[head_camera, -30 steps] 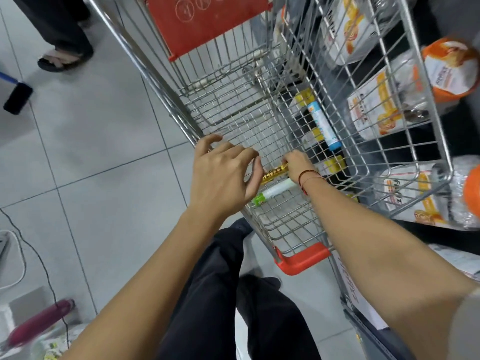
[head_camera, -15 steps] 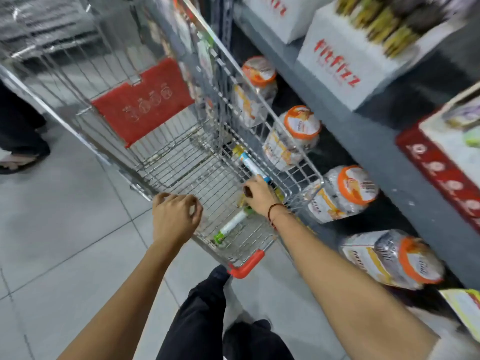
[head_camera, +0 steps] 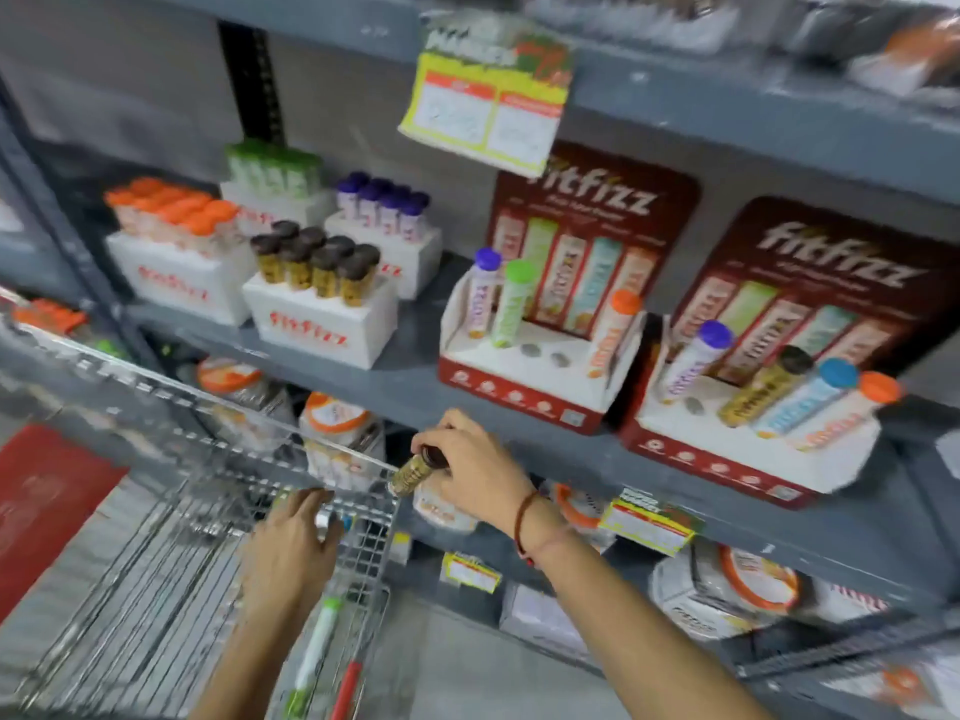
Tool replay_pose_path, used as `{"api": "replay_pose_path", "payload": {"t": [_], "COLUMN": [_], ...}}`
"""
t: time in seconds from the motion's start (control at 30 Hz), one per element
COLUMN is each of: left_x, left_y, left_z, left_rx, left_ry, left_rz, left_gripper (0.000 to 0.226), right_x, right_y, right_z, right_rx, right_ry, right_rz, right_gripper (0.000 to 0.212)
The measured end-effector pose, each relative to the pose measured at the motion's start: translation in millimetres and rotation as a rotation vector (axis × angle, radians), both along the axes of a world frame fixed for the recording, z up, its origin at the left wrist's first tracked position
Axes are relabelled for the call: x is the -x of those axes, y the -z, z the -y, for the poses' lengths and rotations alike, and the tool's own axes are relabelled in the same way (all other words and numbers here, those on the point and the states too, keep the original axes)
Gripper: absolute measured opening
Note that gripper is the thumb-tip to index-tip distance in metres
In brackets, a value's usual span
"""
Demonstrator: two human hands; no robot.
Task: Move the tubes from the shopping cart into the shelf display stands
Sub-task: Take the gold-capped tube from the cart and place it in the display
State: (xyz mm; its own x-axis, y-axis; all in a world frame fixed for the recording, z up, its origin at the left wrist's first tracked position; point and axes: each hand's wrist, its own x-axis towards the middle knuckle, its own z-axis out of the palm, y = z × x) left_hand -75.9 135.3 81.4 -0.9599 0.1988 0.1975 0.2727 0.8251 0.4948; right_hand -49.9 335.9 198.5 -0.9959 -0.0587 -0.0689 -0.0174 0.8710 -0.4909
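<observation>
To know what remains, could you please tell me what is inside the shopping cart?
One green-capped tube lies in the shopping cart. The left hand covers part of the basket, so more may be hidden.

Bright wire, matt steel and printed card

The shiny chrome wire shopping cart [head_camera: 218,511] has a glossy red plastic corner bumper [head_camera: 347,691]; the grey shelf board [head_camera: 415,387] looks like matt painted metal, scuffed; the maroon-and-white display stand [head_camera: 524,402] seems smooth printed card; the gold-patterned tube with dark cap [head_camera: 413,472] looks glossy plastic.
</observation>
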Motion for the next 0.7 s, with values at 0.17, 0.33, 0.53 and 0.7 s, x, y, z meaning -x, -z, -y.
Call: {"api": "replay_pose_path", "payload": {"t": [0.17, 0.33, 0.53, 0.7], "left_x": [17, 11, 3, 8], "left_y": [-39, -58, -46, -28], "left_z": [-89, -162, -206, -203], "left_rx": [-0.114, -0.067, 0.094, 0.172], "left_ry": [0.311, 0.546, 0.719, 0.739], "left_rz": [-0.149, -0.206, -0.175, -0.150], "left_gripper": [0.035, 0.047, 0.048, 0.052], "right_x": [-47, -79, -90, -83], "right_y": [-66, -107, -120, -129], "right_z": [-61, -111, -147, -159], "right_rx": [-0.033, -0.129, -0.172, -0.164], "right_ry": [0.172, 0.311, 0.436, 0.448], "right_rz": [-0.121, -0.148, -0.166, -0.175], "right_gripper": [0.035, 0.036, 0.020, 0.023]}}
